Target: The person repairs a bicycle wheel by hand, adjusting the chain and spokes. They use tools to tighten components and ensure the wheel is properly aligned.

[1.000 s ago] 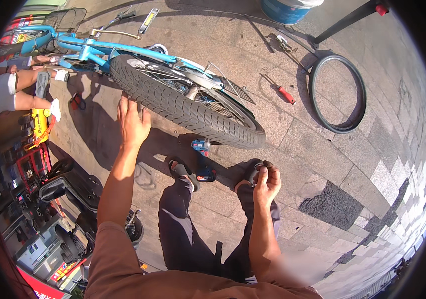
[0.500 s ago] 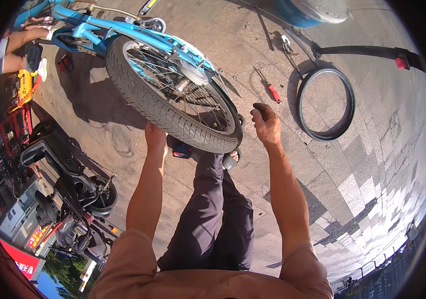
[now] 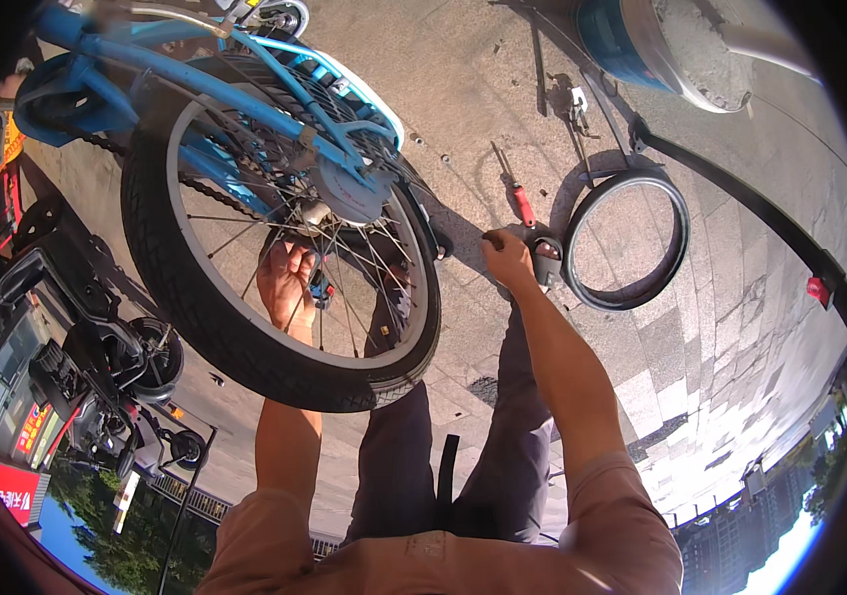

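Observation:
A blue bicycle frame (image 3: 290, 129) fills the upper left, its wheel with a black tire (image 3: 168, 293) tilted toward me. My left hand (image 3: 287, 283) is behind the spokes, below the hub (image 3: 316, 212). Its fingers are curled; whatever they may hold is hidden. My right hand (image 3: 509, 260) hangs clear of the wheel on its right side, closed, with nothing seen in it. Near that hand, a red-handled screwdriver (image 3: 524, 205) lies on the ground. A loose black tire (image 3: 682, 233) lies farther right.
A blue bucket (image 3: 622, 45) stands at the top right. More tools (image 3: 574, 104) lie on the paving below it, beside a long black bar (image 3: 741, 183). My sandalled foot (image 3: 546, 260) is beside my right hand. Parked scooters (image 3: 96, 342) line the left side.
The wheel now appears larger, lower and farther left. My left hand has shifted from below the tire to behind the spokes. My right hand's fingers have closed more, and my legs are farther apart.

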A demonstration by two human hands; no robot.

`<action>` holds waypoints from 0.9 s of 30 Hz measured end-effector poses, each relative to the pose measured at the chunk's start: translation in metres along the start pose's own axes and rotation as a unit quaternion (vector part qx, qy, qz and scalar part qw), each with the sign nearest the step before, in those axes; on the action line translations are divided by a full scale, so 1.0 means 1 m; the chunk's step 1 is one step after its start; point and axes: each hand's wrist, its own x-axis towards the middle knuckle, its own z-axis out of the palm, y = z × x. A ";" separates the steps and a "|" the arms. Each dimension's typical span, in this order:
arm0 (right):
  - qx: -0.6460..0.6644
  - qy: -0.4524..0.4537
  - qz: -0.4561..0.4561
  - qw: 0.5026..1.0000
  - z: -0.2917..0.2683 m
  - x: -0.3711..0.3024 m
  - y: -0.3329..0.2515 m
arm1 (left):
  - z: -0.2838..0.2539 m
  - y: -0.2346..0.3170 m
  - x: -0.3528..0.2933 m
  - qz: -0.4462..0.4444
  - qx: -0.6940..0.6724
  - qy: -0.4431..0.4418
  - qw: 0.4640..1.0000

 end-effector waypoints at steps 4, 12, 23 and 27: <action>-0.046 -0.061 -0.017 0.997 -0.001 0.040 0.014 | 0.005 -0.004 0.005 0.033 0.035 0.044 0.998; -0.069 -0.053 -0.121 0.989 -0.039 0.070 -0.006 | -0.007 -0.009 0.018 0.040 0.051 0.065 0.996; 0.009 -0.058 -0.156 0.986 -0.002 0.063 -0.083 | -0.022 -0.024 0.029 0.042 0.048 0.038 0.997; 0.077 -0.118 -0.193 0.971 0.009 0.056 -0.107 | -0.024 -0.033 0.027 0.065 0.048 0.049 0.996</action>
